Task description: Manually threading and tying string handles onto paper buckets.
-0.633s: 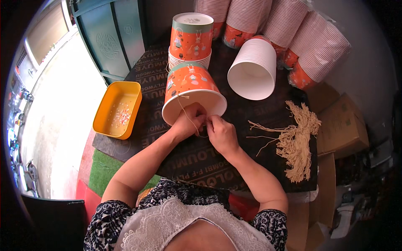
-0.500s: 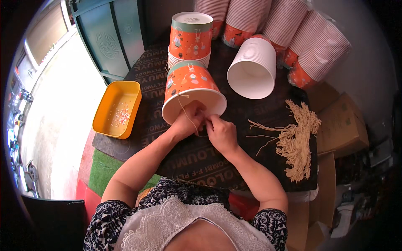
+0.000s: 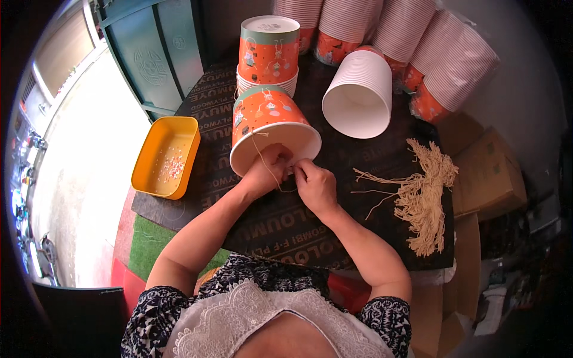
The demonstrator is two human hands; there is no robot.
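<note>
Your left hand point(image 3: 267, 172) steadies the tipped orange paper bucket's point(image 3: 268, 122) rim while your right hand point(image 3: 314, 185) pinches beige string point(image 3: 270, 170) beside it.

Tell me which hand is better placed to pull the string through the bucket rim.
Probably the right hand: its fingertips pinch the string at the bucket rim, free to draw back. The left hand rests against the rim, steadying it.

**Hands at the tub's rim**

We saw the left hand point(image 3: 265, 173) and right hand point(image 3: 314, 185) pinching a thin string point(image 3: 265, 161) at the rim of an orange paper tub point(image 3: 268, 119) lying tilted mid-bench, the string bundle point(image 3: 424, 197) near the right edge.
</note>
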